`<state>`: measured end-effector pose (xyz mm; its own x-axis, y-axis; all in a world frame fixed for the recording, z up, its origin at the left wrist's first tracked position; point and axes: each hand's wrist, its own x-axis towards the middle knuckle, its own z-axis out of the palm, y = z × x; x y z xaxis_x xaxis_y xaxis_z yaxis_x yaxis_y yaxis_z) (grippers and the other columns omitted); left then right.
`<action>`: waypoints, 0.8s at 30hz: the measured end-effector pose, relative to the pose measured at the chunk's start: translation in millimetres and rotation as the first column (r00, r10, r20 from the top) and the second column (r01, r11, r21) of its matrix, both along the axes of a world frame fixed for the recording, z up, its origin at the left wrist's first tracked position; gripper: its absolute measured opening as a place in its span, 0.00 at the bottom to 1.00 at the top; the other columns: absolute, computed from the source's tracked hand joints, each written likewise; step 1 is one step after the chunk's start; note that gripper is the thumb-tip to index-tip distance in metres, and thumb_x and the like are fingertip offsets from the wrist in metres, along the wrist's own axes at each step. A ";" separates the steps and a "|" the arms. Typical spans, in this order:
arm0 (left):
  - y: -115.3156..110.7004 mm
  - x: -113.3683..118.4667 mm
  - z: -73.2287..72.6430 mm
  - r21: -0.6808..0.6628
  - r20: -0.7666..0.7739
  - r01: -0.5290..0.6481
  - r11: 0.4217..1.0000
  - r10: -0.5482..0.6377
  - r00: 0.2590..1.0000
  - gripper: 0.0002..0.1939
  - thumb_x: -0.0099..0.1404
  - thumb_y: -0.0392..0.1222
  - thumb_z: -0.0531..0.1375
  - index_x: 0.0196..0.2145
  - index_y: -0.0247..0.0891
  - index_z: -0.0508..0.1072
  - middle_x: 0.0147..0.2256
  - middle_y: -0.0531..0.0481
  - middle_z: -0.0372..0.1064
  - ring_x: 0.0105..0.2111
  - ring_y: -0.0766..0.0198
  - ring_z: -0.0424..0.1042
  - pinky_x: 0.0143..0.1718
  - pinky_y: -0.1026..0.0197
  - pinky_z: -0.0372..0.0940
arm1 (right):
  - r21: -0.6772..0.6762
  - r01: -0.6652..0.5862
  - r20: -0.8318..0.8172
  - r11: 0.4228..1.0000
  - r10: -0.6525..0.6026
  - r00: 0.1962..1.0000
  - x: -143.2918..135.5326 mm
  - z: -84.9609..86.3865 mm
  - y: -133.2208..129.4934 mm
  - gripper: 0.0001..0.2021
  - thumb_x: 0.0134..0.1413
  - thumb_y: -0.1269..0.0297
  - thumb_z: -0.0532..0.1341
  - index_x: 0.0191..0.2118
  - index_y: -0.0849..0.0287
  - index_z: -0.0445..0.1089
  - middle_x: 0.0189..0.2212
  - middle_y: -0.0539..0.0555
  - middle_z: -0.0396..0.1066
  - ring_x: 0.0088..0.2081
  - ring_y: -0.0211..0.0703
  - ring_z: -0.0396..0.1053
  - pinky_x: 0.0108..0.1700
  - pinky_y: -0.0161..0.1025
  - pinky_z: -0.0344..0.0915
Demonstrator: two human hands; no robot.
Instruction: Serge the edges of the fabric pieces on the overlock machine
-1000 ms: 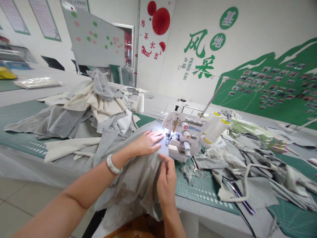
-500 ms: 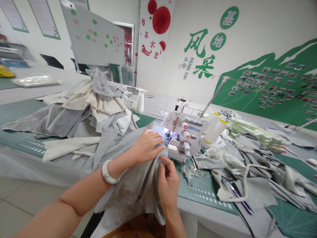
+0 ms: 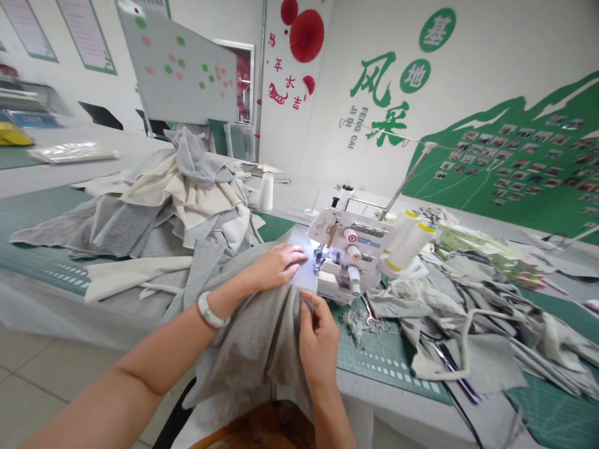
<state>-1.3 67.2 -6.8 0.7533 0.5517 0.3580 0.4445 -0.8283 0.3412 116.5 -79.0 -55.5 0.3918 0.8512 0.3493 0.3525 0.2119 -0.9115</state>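
Grey fabric (image 3: 250, 324) held by two bare hands at an overlock machine (image 3: 340, 223).
Nearest, the fabric's edge is pinched between thumb and forefinger by the right hand (image 3: 321, 337), its other fingers curled in; for an even seam, this edge would best be kept straight and guided lightly, without being pulled. Farther on, the fabric is pressed by the left hand (image 3: 276, 268), open and palm down, fingers loosely extended, the arm reaching in diagonally; folds are best smoothed flat there. Fingertips should be kept clear of the lit presser foot (image 3: 318, 257), just beside them.
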 end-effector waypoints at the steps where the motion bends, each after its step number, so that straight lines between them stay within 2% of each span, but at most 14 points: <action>1: 2.9 0.6 1.0 -0.008 -0.010 0.005 1.000 -0.005 1.000 0.20 0.67 0.34 0.50 0.54 0.36 0.70 0.57 0.42 0.65 0.57 0.57 0.64 0.60 0.52 0.57 | -0.003 -0.004 0.002 1.000 0.004 1.000 -0.3 0.4 0.2 0.13 0.62 0.62 0.54 0.44 0.59 0.73 0.42 0.56 0.75 0.44 0.45 0.71 0.49 0.40 0.64; 4: 3.7 2.3 7.5 -0.002 -0.022 -0.004 1.000 0.004 1.000 0.20 0.67 0.30 0.49 0.52 0.37 0.71 0.56 0.43 0.66 0.56 0.57 0.64 0.59 0.52 0.58 | -0.002 -0.021 -0.001 1.000 0.021 1.000 -2.1 0.1 1.8 0.13 0.61 0.63 0.54 0.45 0.59 0.73 0.42 0.57 0.75 0.44 0.45 0.72 0.49 0.40 0.64; 6: -5.5 3.2 13.3 0.045 0.013 -0.035 0.998 0.034 0.999 0.19 0.67 0.31 0.49 0.50 0.38 0.72 0.54 0.43 0.67 0.55 0.57 0.65 0.58 0.50 0.57 | 0.002 -0.037 -0.009 0.999 0.037 0.999 -3.2 -1.2 3.7 0.13 0.62 0.63 0.54 0.45 0.59 0.72 0.43 0.57 0.75 0.44 0.45 0.72 0.49 0.40 0.64; 9: -27.3 2.7 17.6 0.087 0.047 -0.051 0.995 0.048 0.998 0.15 0.70 0.39 0.52 0.50 0.37 0.72 0.52 0.43 0.68 0.54 0.55 0.65 0.58 0.48 0.57 | -0.001 -0.053 -0.020 0.999 0.053 0.998 -3.9 -2.5 6.4 0.12 0.61 0.63 0.54 0.45 0.60 0.72 0.42 0.56 0.75 0.44 0.44 0.72 0.49 0.39 0.64; 12: -39.8 -0.7 12.1 0.047 -0.009 -0.021 0.999 0.021 1.000 0.18 0.69 0.43 0.53 0.54 0.37 0.69 0.55 0.41 0.66 0.56 0.53 0.63 0.60 0.46 0.54 | -0.016 -0.058 -0.029 0.998 0.057 0.998 -4.0 -1.2 7.3 0.12 0.61 0.63 0.55 0.44 0.59 0.72 0.42 0.55 0.76 0.43 0.44 0.71 0.48 0.39 0.64; 17: -24.8 -5.8 -1.5 -0.010 -0.019 0.021 1.000 -0.021 1.000 0.21 0.68 0.35 0.49 0.57 0.37 0.67 0.60 0.42 0.62 0.61 0.55 0.58 0.63 0.48 0.51 | -0.065 -0.066 -0.016 0.996 0.065 0.998 -4.7 3.2 4.6 0.12 0.59 0.62 0.56 0.46 0.58 0.72 0.42 0.54 0.75 0.42 0.44 0.71 0.46 0.39 0.64; 24: 0.5 -0.8 -4.9 -0.059 0.039 0.073 0.996 -0.071 0.997 0.21 0.67 0.39 0.53 0.57 0.35 0.68 0.60 0.41 0.62 0.61 0.56 0.59 0.63 0.52 0.52 | -0.120 0.046 0.018 0.992 -0.044 0.999 0.0 5.2 1.2 0.12 0.54 0.60 0.61 0.42 0.58 0.73 0.37 0.52 0.76 0.36 0.43 0.70 0.40 0.37 0.63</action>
<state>-2.1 67.7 -11.7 0.7785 0.5181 0.3541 0.3709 -0.8350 0.4064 116.5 -77.8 -50.3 0.4261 0.8691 0.2512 0.3730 0.0842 -0.9240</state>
